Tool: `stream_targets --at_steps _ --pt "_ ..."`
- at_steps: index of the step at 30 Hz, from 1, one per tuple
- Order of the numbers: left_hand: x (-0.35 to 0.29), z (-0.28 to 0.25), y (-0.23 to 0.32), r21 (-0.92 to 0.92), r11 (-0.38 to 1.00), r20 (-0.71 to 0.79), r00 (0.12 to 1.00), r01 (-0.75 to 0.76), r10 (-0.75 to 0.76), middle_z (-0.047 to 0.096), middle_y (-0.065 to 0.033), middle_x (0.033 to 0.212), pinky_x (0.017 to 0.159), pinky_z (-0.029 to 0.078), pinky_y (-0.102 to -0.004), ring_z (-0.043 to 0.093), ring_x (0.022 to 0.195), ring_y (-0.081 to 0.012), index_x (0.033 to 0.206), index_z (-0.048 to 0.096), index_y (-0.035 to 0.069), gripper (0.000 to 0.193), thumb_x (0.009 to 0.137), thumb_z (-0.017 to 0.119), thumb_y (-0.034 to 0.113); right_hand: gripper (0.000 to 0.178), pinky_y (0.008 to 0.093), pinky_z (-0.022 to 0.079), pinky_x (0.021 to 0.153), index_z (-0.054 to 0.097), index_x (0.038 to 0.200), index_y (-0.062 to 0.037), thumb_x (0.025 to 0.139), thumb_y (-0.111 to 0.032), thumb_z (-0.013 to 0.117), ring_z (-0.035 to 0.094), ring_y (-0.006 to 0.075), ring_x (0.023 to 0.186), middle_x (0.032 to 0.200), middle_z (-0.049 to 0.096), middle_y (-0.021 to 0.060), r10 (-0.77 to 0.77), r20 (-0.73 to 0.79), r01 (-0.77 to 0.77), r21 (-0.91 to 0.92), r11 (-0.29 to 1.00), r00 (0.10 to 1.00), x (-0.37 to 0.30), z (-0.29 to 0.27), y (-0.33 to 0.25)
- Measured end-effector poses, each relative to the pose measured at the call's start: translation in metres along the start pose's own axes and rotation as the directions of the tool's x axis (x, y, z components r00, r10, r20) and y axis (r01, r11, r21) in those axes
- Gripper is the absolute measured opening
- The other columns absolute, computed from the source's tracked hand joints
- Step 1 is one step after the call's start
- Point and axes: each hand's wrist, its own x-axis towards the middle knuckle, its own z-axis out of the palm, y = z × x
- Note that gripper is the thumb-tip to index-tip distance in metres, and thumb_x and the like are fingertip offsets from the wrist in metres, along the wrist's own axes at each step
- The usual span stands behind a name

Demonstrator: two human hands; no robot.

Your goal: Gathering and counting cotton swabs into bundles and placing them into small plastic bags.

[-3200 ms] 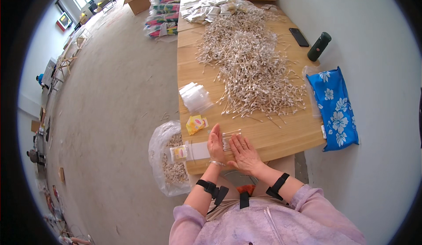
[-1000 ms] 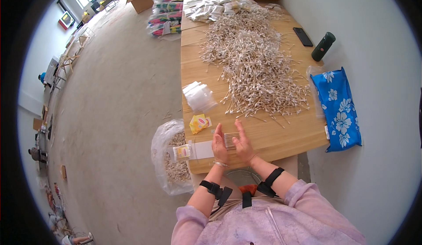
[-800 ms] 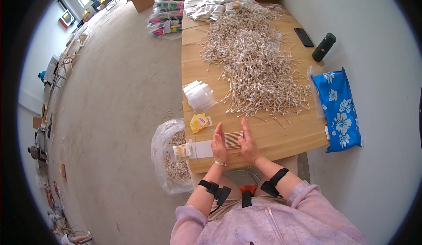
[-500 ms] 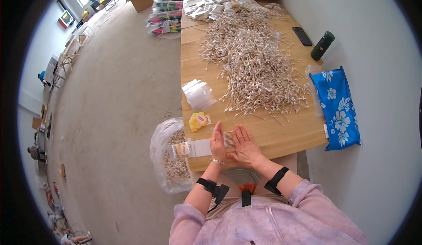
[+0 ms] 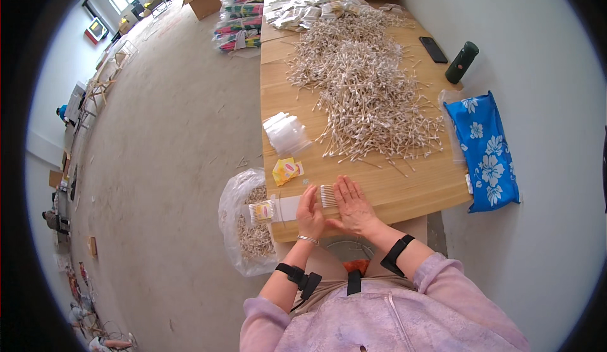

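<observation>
Near the table's front edge, a row of cotton swabs (image 5: 327,196) lies side by side between my hands. My right hand (image 5: 355,212) is flat, its outstretched fingers beside the row's right end. At the row's left end stands my left hand (image 5: 310,214), on edge with fingers slightly bent; I see nothing held in it. Left of that hand lies a flat whitish bag (image 5: 289,208), partly hidden by it. A packet of cotton swabs (image 5: 261,212) with a yellow label sits at the table's left edge. Beyond is a huge heap of loose cotton swabs (image 5: 373,93).
Yellow cards (image 5: 286,171) and a stack of clear bags (image 5: 286,133) lie along the left edge. A plastic sack of swabs (image 5: 254,241) hangs below it. On the right are a blue flowered pack (image 5: 485,153), a dark green bottle (image 5: 462,62) and a phone (image 5: 433,49).
My left hand has drawn slightly left from the swab row and its fingers have bent a little. The right hand stays flat in nearly the same place.
</observation>
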Motion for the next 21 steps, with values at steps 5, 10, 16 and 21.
stream_targets --at_steps 5,10,16,21 --pt "-0.015 -0.016 0.009 0.383 0.891 0.188 0.965 -0.244 0.184 0.053 -0.0117 0.105 0.077 0.047 -0.0292 0.052 0.093 -0.0244 0.122 0.055 0.005 0.042 0.081 0.058 -0.002 0.104 0.0432 0.005 0.115 0.014 0.143 0.0037 0.074 -0.060 0.058 0.005 0.0329 0.142 0.151 0.009 0.0219 -0.004 -0.013 0.004 -0.015 1.000 1.000 0.000 0.002 0.003" --pt "-0.026 -0.018 0.019 0.621 0.695 0.413 0.905 -0.362 0.101 0.050 -0.0074 0.102 0.086 0.034 -0.0400 0.046 0.097 -0.0253 0.126 0.054 0.013 0.049 0.082 0.063 0.032 0.100 0.0435 0.008 0.115 0.013 0.143 0.0049 0.074 -0.052 0.058 0.008 0.0357 0.141 0.150 0.010 0.0236 -0.024 0.011 0.024 -0.038 0.999 1.000 0.000 0.003 0.000" --pt "-0.026 -0.016 0.028 0.630 0.666 0.465 0.881 -0.398 0.086 0.049 -0.0066 0.105 0.086 0.033 -0.0393 0.045 0.099 -0.0251 0.129 0.051 0.013 0.052 0.084 0.059 0.039 0.097 0.0438 0.007 0.115 0.012 0.143 0.0054 0.077 -0.051 0.055 0.008 0.0358 0.141 0.149 0.011 0.0240 -0.032 -0.049 0.027 -0.098 0.995 0.998 -0.002 0.009 0.004" --pt "-0.026 -0.018 0.023 0.633 0.662 0.471 0.878 -0.401 0.082 0.049 -0.0071 0.105 0.086 0.032 -0.0392 0.044 0.100 -0.0257 0.132 0.048 0.013 0.055 0.084 0.059 0.039 0.095 0.0442 0.007 0.115 0.014 0.142 0.0063 0.078 -0.050 0.055 0.009 0.0359 0.140 0.149 0.012 0.0244 -0.019 0.005 0.019 -0.060 0.998 1.000 -0.001 0.003 0.001"
